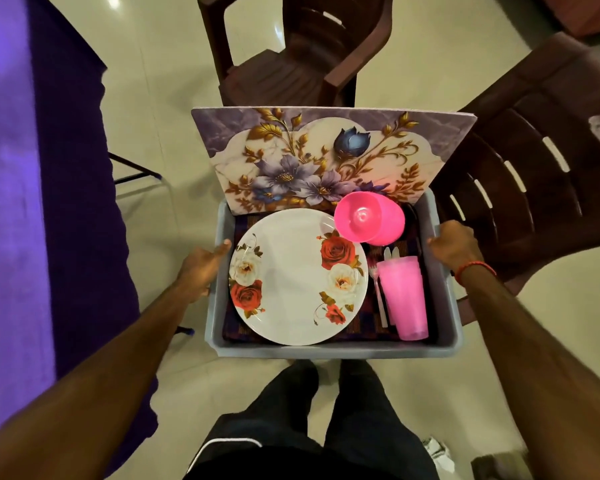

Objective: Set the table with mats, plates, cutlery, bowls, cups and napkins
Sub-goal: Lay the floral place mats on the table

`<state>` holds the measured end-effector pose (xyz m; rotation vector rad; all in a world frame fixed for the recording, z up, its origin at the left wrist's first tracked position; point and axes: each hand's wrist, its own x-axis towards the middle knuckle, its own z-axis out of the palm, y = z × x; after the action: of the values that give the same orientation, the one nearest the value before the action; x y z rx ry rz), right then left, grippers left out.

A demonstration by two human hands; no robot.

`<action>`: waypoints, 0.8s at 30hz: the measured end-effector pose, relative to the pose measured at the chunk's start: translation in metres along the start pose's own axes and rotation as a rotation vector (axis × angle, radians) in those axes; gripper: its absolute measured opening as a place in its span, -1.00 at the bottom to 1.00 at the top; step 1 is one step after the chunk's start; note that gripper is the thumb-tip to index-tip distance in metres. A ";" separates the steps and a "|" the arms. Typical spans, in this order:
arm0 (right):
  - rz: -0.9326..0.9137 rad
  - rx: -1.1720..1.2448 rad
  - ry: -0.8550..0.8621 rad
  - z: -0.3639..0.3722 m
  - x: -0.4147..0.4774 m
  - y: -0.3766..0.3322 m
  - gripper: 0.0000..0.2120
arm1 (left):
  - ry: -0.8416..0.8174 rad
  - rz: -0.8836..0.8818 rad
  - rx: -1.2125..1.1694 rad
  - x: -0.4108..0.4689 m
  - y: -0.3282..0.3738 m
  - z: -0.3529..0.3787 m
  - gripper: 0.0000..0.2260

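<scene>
I carry a grey plastic tub (326,349) above the floor. My left hand (203,268) grips its left rim and my right hand (452,245) grips its right rim. Inside lies a white plate with red and white roses (297,277). Pink bowls (369,218) lie tilted at the back right. Pink cups (404,299) lie stacked on their side at the right. Beside them are clear plastic forks and knives (380,289). Floral place mats (326,161) lean against the tub's far edge. A dark purple checked cloth (368,327) lines the bottom.
A table with a purple cloth (25,202) runs along the left. A dark brown plastic chair (291,53) stands ahead, another (534,161) at the right. Cream floor tiles (153,98) lie between them. My legs in dark trousers (309,427) show below the tub.
</scene>
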<state>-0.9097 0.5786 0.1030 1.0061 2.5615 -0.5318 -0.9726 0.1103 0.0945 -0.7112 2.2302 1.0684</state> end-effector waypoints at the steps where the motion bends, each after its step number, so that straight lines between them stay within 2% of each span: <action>1: -0.001 -0.012 -0.004 0.002 0.009 0.000 -0.70 | 0.007 0.005 0.018 0.004 0.003 0.005 -0.49; 11: -0.045 -0.055 -0.032 0.016 0.112 0.007 -0.72 | 0.026 -0.057 0.008 0.046 0.036 0.060 -0.51; 19: -0.086 -0.044 -0.047 0.042 0.175 0.025 -0.71 | 0.057 -0.102 0.000 0.064 0.028 0.122 -0.43; 24: -0.115 -0.072 -0.060 0.063 0.217 0.037 -0.69 | 0.040 -0.172 -0.021 0.074 0.021 0.160 -0.47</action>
<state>-1.0233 0.6991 -0.0548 0.8100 2.5766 -0.4886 -0.9977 0.2357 -0.0288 -0.9224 2.1489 1.0019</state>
